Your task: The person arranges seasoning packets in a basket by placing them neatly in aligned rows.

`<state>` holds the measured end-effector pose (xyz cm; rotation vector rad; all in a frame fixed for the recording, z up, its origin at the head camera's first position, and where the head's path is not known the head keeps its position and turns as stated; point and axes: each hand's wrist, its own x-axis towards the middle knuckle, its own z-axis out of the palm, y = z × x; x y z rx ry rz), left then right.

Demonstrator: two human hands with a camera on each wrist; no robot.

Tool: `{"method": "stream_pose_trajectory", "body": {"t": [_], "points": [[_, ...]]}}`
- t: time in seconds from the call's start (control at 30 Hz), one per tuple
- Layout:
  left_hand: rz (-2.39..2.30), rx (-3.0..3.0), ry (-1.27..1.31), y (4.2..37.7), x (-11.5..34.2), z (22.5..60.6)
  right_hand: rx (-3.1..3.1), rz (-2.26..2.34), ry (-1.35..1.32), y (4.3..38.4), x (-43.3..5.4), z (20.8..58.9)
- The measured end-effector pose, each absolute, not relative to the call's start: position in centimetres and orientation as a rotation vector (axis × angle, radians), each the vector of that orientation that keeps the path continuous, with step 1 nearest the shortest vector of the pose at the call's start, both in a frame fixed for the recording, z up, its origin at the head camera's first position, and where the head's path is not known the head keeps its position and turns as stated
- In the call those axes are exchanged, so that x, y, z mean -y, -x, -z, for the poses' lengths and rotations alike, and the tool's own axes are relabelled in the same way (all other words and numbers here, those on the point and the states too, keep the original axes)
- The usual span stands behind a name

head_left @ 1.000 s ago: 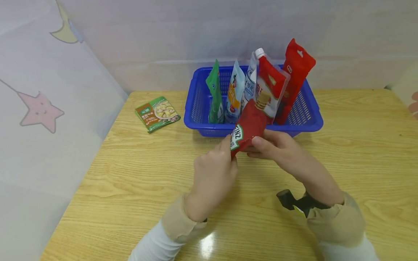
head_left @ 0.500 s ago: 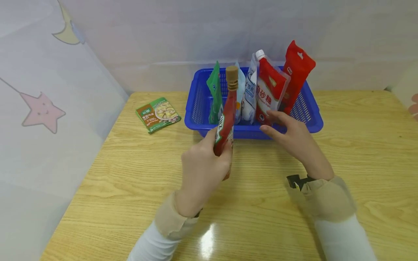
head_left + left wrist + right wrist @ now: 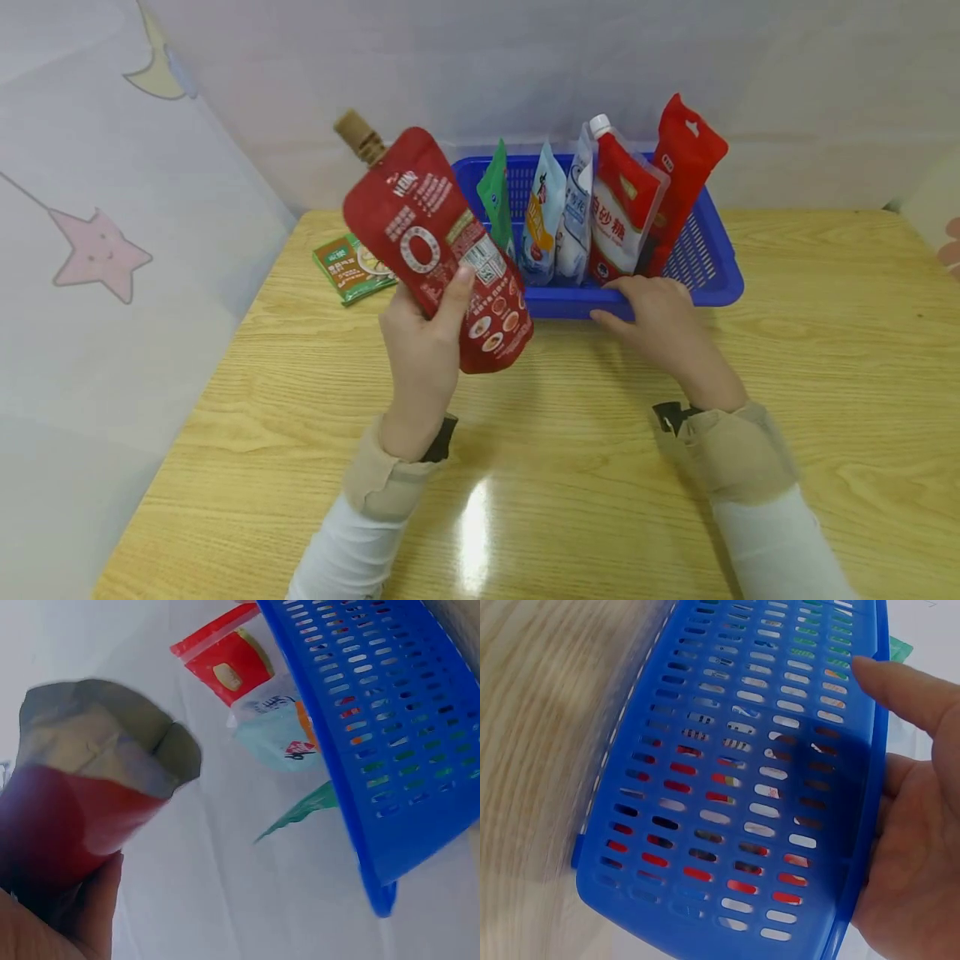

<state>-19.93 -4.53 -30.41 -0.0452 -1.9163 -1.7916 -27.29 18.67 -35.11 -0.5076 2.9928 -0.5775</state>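
Note:
A red Heinz ketchup pouch [image 3: 442,242] with a tan screw cap is raised in front of the basket's left end, its cap tilted up to the left. My left hand [image 3: 423,346] grips it with the thumb across its printed back; the left wrist view shows the pouch's folded bottom [image 3: 97,735]. At the front rim of the blue plastic basket [image 3: 577,302], my right hand [image 3: 660,321] holds on, thumb outside and fingers over the edge. Inside stand a green packet [image 3: 497,196], a light-blue packet [image 3: 542,221], a white bag [image 3: 574,217], a white-capped sugar pouch [image 3: 618,208] and a tall red packet [image 3: 682,167].
A flat green-and-brown soup packet [image 3: 348,271] lies at the table's back left, partly behind the ketchup pouch. The wooden table [image 3: 570,467] meets a pale wall covering [image 3: 360,67] at the back and left.
The ketchup pouch has moved left, away from the right hand, and turned to show its back. My right hand has let go of it and taken hold of the basket's front rim.

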Motion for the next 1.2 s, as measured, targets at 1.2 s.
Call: {"method": "stream_pose_trajectory", "body": {"t": [1.2], "points": [[1.834,1.557,-0.277,28.4,10.2,32.4,-3.066,0.573,0.493,26.9,-18.2,35.6]]}}
